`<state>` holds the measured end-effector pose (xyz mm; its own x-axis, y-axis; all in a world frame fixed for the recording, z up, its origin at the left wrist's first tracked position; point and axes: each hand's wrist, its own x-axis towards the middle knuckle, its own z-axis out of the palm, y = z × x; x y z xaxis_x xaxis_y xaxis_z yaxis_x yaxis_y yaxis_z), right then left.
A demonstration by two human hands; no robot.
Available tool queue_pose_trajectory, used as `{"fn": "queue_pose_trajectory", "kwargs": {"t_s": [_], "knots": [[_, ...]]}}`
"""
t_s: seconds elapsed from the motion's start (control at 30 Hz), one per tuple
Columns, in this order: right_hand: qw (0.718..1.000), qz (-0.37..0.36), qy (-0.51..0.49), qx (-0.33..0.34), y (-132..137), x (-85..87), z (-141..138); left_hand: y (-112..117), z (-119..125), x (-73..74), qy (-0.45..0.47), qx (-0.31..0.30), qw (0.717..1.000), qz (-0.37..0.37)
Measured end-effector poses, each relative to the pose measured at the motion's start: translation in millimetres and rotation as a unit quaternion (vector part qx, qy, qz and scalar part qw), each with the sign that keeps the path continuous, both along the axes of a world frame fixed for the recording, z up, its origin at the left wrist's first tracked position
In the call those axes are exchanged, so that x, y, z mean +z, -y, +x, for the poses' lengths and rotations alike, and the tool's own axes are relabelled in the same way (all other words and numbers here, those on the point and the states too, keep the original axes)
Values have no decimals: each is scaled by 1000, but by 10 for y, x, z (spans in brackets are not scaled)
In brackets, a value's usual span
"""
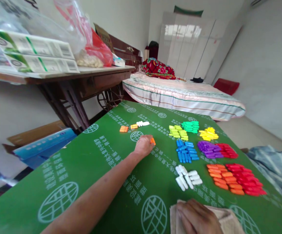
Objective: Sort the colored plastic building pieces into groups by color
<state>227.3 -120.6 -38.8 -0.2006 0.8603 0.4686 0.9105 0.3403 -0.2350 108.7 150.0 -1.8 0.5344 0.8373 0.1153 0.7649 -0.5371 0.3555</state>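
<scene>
My left hand (144, 146) reaches over the middle of the green table, its fingers closed on a small orange piece (153, 141) with rounded ends. Just beyond it stand short rows of similar pieces: orange ones (124, 129), yellow-orange ones (134, 126) and white ones (143, 123). Near the front edge, my right hand (199, 217) has its fingers bent over a folded beige cloth (229, 219); the fingertips are partly hidden. Between the hands and to the right lie loose white pieces (188, 177), orange pieces (225, 178) and red pieces (246, 179).
More piles sit farther back on the green tabletop (94, 169): blue (187, 151), purple (209, 149), dark red (227, 151), lime (178, 132), green (190, 126) and yellow (208, 134). A bed (179, 92) stands behind. At left, a desk (94, 72) carries boxes (38, 53) and bags.
</scene>
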Motion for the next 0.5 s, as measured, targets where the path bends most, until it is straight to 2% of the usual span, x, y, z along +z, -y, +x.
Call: {"fn": "queue_pose_trajectory", "kwargs": {"t_s": [0.07,0.13,0.27,0.37,0.43,0.5], "knots": [[999,-8,-27,-18,-37,103,18,65,-50,-8,13,-27,1000,-9],[996,-6,-64,-67,-110,202,-3,130,-112,-35,25,-60,998,-7],[993,4,-69,-96,-312,337,-77,195,-202,-116,37,-125,990,62],[994,-8,-56,-92,-403,368,-119,208,-205,-158,22,-194,976,94],[995,-24,-50,-87,-414,358,-138,222,-190,-162,-6,-240,967,91],[995,-33,-40,-88,-403,338,-145,241,-178,-143,-32,-254,964,73]]}}
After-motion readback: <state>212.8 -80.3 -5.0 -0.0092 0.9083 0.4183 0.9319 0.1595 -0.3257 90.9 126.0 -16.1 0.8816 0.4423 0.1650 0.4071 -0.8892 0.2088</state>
